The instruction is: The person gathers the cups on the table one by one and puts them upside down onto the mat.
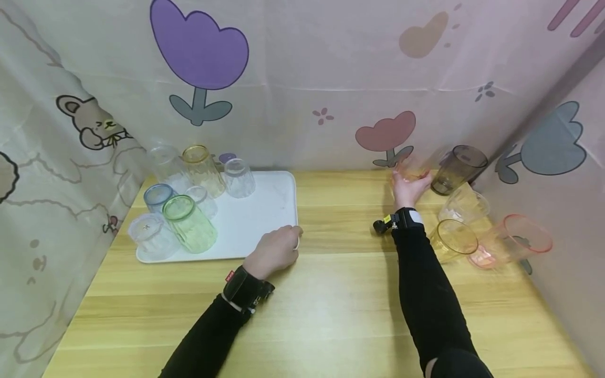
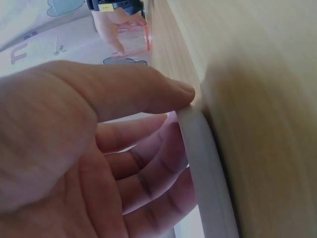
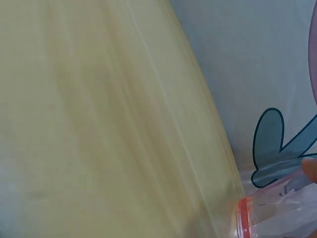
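A: Left hand (image 1: pixel 276 251) at the near right corner of the flat white plastic tray (image 1: pixel 264 210). The left wrist view shows the thumb (image 2: pixel 148 91) on top of the rim and the fingers (image 2: pixel 148 163) curled beneath it, so the tray edge is pinched.

B: Tray position?

A: Left half of the light wooden desk (image 1: pixel 331 294), toward the far edge. Ribbed plastic tumblers stand on its left part: a green one (image 1: pixel 189 223), a blue-rimmed one (image 1: pixel 158 195), a yellow one (image 1: pixel 203 168), several clear.

B: Right hand (image 1: pixel 408 186)?

A: At the far right edge, by the curtain. Fingers are wrapped round a small amber tumbler (image 1: pixel 413 169), blurred. Just beside it lies a dark smoky tumbler (image 1: pixel 458 168).

B: More cups there?

A: A clear one (image 1: pixel 465 206), a yellow one (image 1: pixel 455 239) and a red-rimmed one (image 1: pixel 517 239), all tipped over along the right edge.
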{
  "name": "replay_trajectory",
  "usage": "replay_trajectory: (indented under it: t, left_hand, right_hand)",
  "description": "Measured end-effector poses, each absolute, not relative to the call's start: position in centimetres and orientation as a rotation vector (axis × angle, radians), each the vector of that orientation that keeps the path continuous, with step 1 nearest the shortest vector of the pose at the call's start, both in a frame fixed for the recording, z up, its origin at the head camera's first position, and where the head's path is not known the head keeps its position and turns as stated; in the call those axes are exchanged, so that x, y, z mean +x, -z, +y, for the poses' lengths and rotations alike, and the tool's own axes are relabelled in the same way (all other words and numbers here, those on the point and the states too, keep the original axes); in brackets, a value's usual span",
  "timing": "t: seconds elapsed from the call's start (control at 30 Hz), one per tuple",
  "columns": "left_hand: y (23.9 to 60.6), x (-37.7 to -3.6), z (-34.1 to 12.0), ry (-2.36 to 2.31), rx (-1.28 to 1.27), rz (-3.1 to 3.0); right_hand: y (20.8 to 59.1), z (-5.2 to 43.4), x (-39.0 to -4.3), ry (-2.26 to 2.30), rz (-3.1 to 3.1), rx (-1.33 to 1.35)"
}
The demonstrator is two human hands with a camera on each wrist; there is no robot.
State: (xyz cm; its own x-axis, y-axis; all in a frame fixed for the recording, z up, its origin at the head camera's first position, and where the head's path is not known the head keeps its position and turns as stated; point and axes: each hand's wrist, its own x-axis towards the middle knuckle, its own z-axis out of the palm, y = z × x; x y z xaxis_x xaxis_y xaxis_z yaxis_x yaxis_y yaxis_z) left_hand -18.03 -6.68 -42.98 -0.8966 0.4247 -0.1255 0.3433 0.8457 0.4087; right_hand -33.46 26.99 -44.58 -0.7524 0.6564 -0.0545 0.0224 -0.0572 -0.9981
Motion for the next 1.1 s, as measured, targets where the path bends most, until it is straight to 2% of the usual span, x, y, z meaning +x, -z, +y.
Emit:
replay_trajectory:
  t: [0.53,1.1]
  left_hand:
    - [42.6,-18.1,-6.8,-0.566,0.607,2.8]
    - [42.1,-18.2,-7.2,-0.887,0.61,3.058]
  right_hand:
    - [43.8,24.8,-30.9,-2.003,-1.727,-0.7]
    - [41.2,18.1,-27.5,-2.3,-1.58,-0.256]
